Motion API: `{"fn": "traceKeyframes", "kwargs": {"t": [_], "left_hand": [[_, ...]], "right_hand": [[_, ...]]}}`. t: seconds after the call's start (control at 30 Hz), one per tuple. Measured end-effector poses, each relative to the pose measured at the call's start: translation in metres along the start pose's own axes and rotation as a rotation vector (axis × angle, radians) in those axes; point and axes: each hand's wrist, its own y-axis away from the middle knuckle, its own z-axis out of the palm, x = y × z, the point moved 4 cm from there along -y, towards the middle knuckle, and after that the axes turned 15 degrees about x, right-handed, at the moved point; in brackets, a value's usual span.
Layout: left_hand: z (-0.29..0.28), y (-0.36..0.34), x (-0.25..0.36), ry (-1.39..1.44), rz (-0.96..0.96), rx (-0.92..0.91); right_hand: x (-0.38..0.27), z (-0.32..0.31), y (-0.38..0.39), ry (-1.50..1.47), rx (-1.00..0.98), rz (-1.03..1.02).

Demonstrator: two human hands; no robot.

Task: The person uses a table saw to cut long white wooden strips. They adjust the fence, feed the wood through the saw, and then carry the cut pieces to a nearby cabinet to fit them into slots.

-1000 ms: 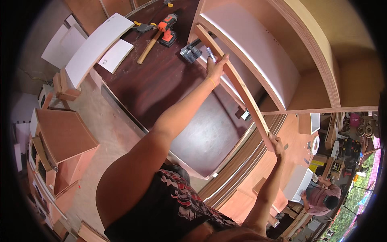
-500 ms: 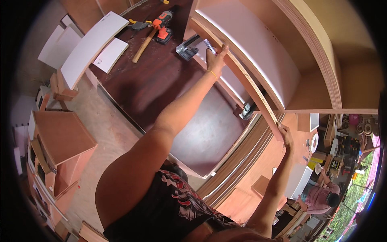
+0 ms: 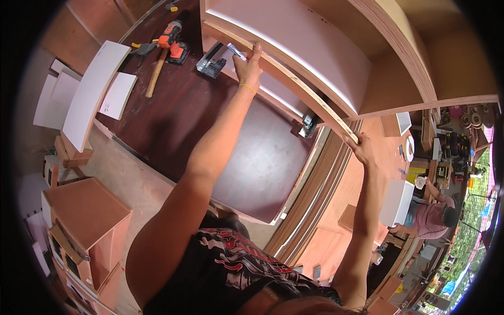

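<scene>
White panels [image 3: 94,100]: are lying at the left, the longer one beside a shorter one; a wooden box [image 3: 89,210] is standing below them.
Tools: a wooden-handled tool [image 3: 156,79] is resting on the dark tabletop [image 3: 262,163]; an orange-and-black drill [image 3: 170,37] is lying just beside it.
Bracket-like fitting [image 3: 211,64]: is sitting between the drill and the left hand.
Left hand [image 3: 248,67]: is curling partly closed, holding a pen-like tool [image 3: 237,51] in its fingers; its thumb is lying on the wooden strip.
Wooden strip [image 3: 299,85]: is slanting from upper left to lower right, running along the near side of the cabinet frame [image 3: 399,47]; whether they are touching is unclear.
Second fitting [image 3: 307,126]: is standing near the strip's lower end.
Right hand [image 3: 362,149]: is closing around that end, fingers bent.
Co-worker [image 3: 433,218]: is working at the far right, beside a white box [image 3: 396,202].
</scene>
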Motion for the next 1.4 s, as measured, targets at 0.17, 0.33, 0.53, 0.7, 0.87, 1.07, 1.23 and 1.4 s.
{"fn": "traceKeyframes", "kwargs": {"t": [0.17,0.33,0.53,0.7,0.87,1.07,1.23,1.4], "left_hand": [[-0.002,-0.001,0.001,0.015,0.027,-0.004],[-0.001,-0.010,-0.002,0.076,0.028,-0.070],[0.007,0.000,0.001,0.110,-0.014,-0.114],[0.014,0.001,-0.002,0.161,-0.028,-0.156],[0.005,-0.005,0.012,0.210,-0.022,-0.202],[0.008,0.009,-0.002,0.139,-0.034,-0.133],[-0.003,0.012,0.006,0.147,-0.038,-0.079],[-0.008,0.008,-0.004,0.081,-0.072,-0.051]], "right_hand": [[-0.013,0.003,0.004,-0.005,0.080,-0.058],[-0.013,-0.002,-0.003,0.046,0.134,-0.107],[-0.019,-0.013,-0.008,0.131,0.189,-0.179],[-0.008,-0.016,-0.012,0.174,0.282,-0.265],[-0.031,-0.013,-0.020,0.197,0.346,-0.333],[-0.026,-0.009,-0.004,0.163,0.402,-0.395],[-0.035,-0.001,-0.008,0.207,0.345,-0.375],[-0.042,-0.009,-0.009,0.223,0.297,-0.336]]}}
